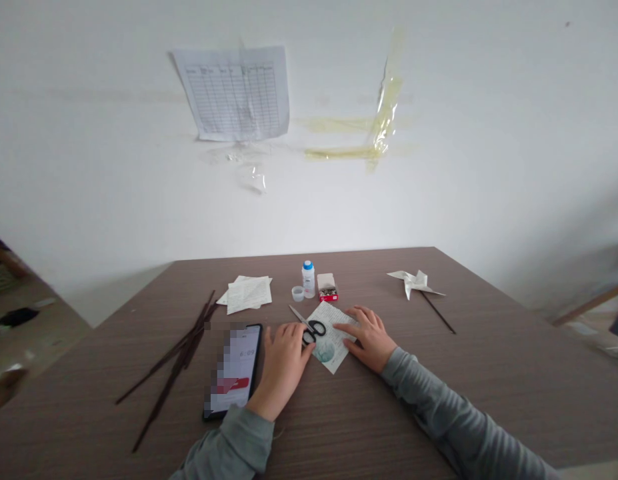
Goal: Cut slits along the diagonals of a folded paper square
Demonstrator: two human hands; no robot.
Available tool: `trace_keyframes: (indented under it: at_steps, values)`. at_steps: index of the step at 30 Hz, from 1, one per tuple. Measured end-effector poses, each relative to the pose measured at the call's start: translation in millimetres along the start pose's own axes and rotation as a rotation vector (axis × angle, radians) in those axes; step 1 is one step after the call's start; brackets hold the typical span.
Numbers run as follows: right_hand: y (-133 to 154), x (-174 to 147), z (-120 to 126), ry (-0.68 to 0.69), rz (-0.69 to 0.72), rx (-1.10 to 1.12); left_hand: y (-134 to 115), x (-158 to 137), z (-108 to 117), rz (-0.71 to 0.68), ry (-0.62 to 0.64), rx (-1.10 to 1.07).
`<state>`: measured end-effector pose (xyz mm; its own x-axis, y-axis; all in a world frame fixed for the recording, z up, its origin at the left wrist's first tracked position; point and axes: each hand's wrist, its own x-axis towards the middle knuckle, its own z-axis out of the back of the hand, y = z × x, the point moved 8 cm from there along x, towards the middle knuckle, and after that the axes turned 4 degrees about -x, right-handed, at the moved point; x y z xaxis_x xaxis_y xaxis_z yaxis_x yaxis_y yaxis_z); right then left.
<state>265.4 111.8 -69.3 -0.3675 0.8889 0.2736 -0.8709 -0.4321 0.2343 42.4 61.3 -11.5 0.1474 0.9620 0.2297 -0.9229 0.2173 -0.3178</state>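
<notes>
Paper square point(329, 333) between flat open hands, left hand point(283, 360) touching scissors point(309, 325)

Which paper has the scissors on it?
The square paper under both hands, nearest the person. The scissors lie across its left corner. The folded papers farther back left and the pinwheel to the right carry nothing.

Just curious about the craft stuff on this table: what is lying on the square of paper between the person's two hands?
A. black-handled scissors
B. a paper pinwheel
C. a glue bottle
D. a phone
A: the black-handled scissors lie on the square of paper, by the left hand, while the right hand rests on the paper's other edge.
</notes>
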Motion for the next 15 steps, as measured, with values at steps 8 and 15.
trace_keyframes:
  at_steps: [8, 15]
  values:
    - [22, 3, -17, 0.018, 0.072, -0.033, -1, 0, 6, 0.042, 0.009, 0.030]
    - [13, 2, 12, 0.030, -0.005, -0.006, 1, 1, 5, 0.054, 0.003, 0.035]
